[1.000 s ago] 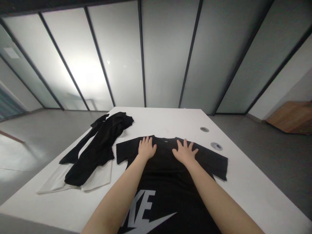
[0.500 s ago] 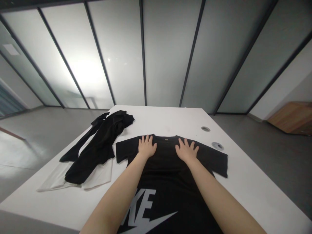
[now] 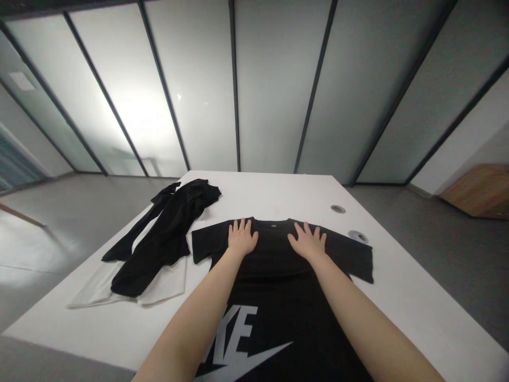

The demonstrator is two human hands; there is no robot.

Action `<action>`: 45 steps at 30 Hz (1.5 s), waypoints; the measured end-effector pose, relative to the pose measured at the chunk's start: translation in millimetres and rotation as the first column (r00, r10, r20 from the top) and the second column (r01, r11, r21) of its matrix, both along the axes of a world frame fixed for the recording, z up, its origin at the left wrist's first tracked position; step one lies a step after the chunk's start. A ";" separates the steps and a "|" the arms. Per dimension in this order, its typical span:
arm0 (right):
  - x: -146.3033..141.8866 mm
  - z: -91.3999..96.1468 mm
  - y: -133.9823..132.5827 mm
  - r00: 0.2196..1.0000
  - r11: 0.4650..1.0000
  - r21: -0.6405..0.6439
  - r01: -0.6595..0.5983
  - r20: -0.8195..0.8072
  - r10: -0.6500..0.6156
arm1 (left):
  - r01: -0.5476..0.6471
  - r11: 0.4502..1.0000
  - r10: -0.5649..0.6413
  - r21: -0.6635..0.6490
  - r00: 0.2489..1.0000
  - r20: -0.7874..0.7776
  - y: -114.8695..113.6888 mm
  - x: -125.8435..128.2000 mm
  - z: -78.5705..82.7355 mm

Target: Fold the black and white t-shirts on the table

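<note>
A black T-shirt with a large white logo lies spread flat on the white table, collar pointing away from me. My left hand rests flat on its left shoulder, fingers stretched out. My right hand lies flat on the right shoulder, fingers spread. Neither hand holds anything. Both short sleeves stick out to the sides.
A crumpled black garment lies on a white garment at the table's left. Two round cable grommets sit at the right. Frosted glass panels stand behind the table; a wooden unit is far right.
Both hands stay flat on the shirt's shoulders, sliding slightly up toward the collar. The view has shifted a little.
</note>
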State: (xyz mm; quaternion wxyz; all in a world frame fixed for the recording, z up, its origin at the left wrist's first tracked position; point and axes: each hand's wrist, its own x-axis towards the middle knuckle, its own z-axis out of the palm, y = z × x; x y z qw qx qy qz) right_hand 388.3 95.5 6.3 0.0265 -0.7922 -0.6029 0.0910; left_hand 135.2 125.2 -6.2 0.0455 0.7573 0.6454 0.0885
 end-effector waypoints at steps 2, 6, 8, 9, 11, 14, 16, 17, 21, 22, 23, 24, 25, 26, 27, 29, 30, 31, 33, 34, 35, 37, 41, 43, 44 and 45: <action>1.5 0.2 0.0 1.000 1.000 0.002 -0.005 0.005 0.005 | 0.001 1.000 -0.001 0.007 1.000 -0.002 1.0 -0.5 -0.8; 5.5 0.3 1.3 1.000 1.000 0.007 -0.028 0.012 0.028 | 0.034 0.999 -0.035 0.018 0.999 0.034 7.2 -5.9 -0.3; 7.5 1.1 2.1 0.999 0.998 0.035 -0.043 0.005 0.043 | 0.075 0.995 -0.082 0.069 0.991 0.106 11.1 -11.5 3.3; 8.7 1.9 2.4 0.999 0.997 0.061 -0.047 -0.002 0.048 | 0.086 0.990 -0.102 0.110 0.984 0.148 12.8 -15.1 6.2; 11.8 4.5 2.5 0.998 0.990 0.127 -0.056 -0.022 0.060 | 0.073 0.981 -0.110 0.180 0.972 0.208 15.3 -23.5 13.1; 20.2 9.5 1.9 0.996 0.981 0.183 -0.061 -0.050 0.071 | -0.021 0.989 -0.004 0.148 0.986 0.168 16.1 -38.8 22.3; 28.8 11.9 1.2 0.997 0.987 0.157 -0.045 -0.056 0.054 | -0.082 0.994 0.077 0.068 0.994 0.083 15.4 -50.5 24.9; 33.9 12.4 0.9 0.998 0.990 0.139 -0.031 -0.053 0.038 | -0.102 0.994 0.100 0.035 0.994 0.047 15.0 -56.6 24.9; 56.7 11.1 0.2 0.999 0.991 0.128 0.032 -0.043 -0.026 | -0.106 0.994 0.106 -0.006 0.994 0.011 16.0 -78.6 20.9; 62.0 10.9 0.4 0.998 0.991 0.129 0.035 -0.048 -0.029 | -0.096 0.995 0.096 -0.007 0.995 0.014 16.8 -82.1 20.3; 66.6 11.3 0.9 0.998 0.991 0.127 0.031 -0.054 -0.024 | -0.080 0.997 0.080 -0.011 0.997 0.016 17.5 -84.3 20.5; 70.4 12.4 1.7 0.998 0.992 0.123 0.019 -0.063 -0.011 | -0.064 0.998 0.064 -0.019 0.998 0.016 18.1 -85.0 21.8; 73.2 14.4 2.7 0.997 0.993 0.118 0.002 -0.072 0.007 | -0.055 0.998 0.056 -0.030 0.998 0.013 18.2 -84.2 24.2; 75.0 17.2 3.8 0.996 0.993 0.113 -0.015 -0.082 0.025 | -0.055 0.998 0.055 -0.042 0.998 0.005 17.8 -82.0 27.8; 75.8 20.7 4.7 0.995 0.994 0.108 -0.032 -0.092 0.042 | -0.059 0.997 0.058 -0.052 0.998 -0.011 16.7 -78.7 32.3; 74.1 29.1 5.1 0.991 0.994 0.090 -0.059 -0.114 0.069 | -0.062 0.995 0.057 -0.084 0.997 -0.056 13.0 -70.4 42.8; 71.9 33.5 4.2 0.989 0.995 0.075 -0.070 -0.127 0.080 | -0.056 0.991 0.047 -0.119 0.996 -0.078 10.6 -66.4 47.9; 69.0 37.9 2.5 0.986 0.995 0.055 -0.081 -0.142 0.088 | -0.045 0.986 0.030 -0.163 0.995 -0.094 8.2 -63.0 52.3; 61.7 45.7 -3.2 0.978 0.995 -0.035 -0.088 -0.193 0.080 | -0.023 0.966 -0.005 -0.258 0.994 -0.107 4.2 -59.1 57.5; 57.8 49.0 -6.6 0.972 0.992 -0.098 -0.084 -0.226 0.060 | -0.016 0.955 -0.016 -0.296 0.994 -0.107 3.0 -58.8 58.2; 54.0 51.8 -10.0 0.966 0.984 -0.159 -0.080 -0.255 0.038 | -0.011 0.947 -0.024 -0.321 0.994 -0.103 2.4 -59.5 57.6; 46.7 55.4 -15.6 0.964 0.966 -0.242 -0.090 -0.266 0.023 | -0.005 0.940 -0.025 -0.342 0.996 -0.084 3.0 -62.6 53.8; 30.4 52.8 -19.5 0.988 0.969 -0.230 -0.087 -0.142 0.055 | -0.007 0.949 -0.006 -0.316 0.999 -0.040 5.8 -64.8 42.9; 18.6 46.9 -20.4 0.996 0.977 -0.209 -0.042 -0.086 0.025 | -0.035 0.955 0.024 -0.294 0.999 -0.041 4.7 -60.0 37.5; 11.5 43.0 -21.1 0.999 0.981 -0.195 -0.019 -0.053 0.008 | -0.060 0.957 0.049 -0.285 0.998 -0.046 3.4 -56.4 34.8; 3.8 38.5 -22.1 1.000 0.984 -0.179 0.004 -0.019 -0.007 | -0.087 0.958 0.076 -0.275 0.996 -0.051 1.8 -52.2 32.0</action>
